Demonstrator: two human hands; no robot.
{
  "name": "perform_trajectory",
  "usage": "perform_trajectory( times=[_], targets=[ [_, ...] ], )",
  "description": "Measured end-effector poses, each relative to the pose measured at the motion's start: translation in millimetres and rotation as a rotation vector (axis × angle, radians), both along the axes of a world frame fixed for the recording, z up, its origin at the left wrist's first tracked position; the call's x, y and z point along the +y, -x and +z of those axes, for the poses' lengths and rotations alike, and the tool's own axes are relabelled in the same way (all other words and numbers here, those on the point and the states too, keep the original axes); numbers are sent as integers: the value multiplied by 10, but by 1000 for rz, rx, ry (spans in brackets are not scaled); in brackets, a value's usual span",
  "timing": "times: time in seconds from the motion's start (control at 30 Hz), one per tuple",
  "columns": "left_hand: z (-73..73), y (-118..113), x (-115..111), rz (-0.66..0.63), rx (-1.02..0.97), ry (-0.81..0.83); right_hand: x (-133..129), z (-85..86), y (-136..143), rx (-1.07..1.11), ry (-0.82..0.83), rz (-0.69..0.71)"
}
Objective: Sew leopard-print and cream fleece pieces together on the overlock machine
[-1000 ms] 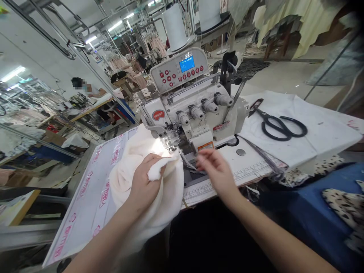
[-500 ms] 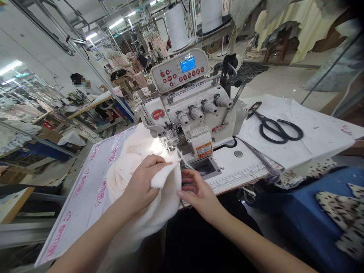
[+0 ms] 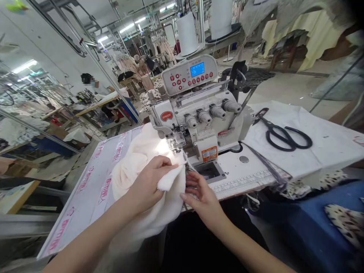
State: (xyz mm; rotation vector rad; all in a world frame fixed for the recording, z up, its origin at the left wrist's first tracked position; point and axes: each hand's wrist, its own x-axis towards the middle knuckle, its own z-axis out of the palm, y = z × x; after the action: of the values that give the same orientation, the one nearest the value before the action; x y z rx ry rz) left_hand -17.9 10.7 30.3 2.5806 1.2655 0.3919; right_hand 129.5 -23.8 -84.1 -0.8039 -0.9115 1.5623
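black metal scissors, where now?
Head view, right side: the black metal scissors lie on the white sheet, right of the white sewing machine, blades toward it.

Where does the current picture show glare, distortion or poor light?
Head view: bright glow washes out cream fabric near the sewing machine; head view: a ceiling light burns white, the edges look stretched, and the top right corner falls black.

The left hand [image 3: 146, 185] hides some white cloth [image 3: 127, 172], and the top edge crops a thread cone [image 3: 221, 19].
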Motion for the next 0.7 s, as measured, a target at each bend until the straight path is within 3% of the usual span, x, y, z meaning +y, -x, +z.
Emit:
perform_trajectory(
  times=[0.13,0.27,0.43,0.7],
  targets=[
    [85,-7,17,4,-15,90,51,-59,242,92,42,376],
    [106,-31,-1,-11,50,76,-114,26,19,132,129,550],
    [40,-66,-46,-41,137,-36,-289,187,-348,73,-1,363],
    [-25,-135,39,2,278,-122,-170,145,-367,-232,-97,291]
  ],
)
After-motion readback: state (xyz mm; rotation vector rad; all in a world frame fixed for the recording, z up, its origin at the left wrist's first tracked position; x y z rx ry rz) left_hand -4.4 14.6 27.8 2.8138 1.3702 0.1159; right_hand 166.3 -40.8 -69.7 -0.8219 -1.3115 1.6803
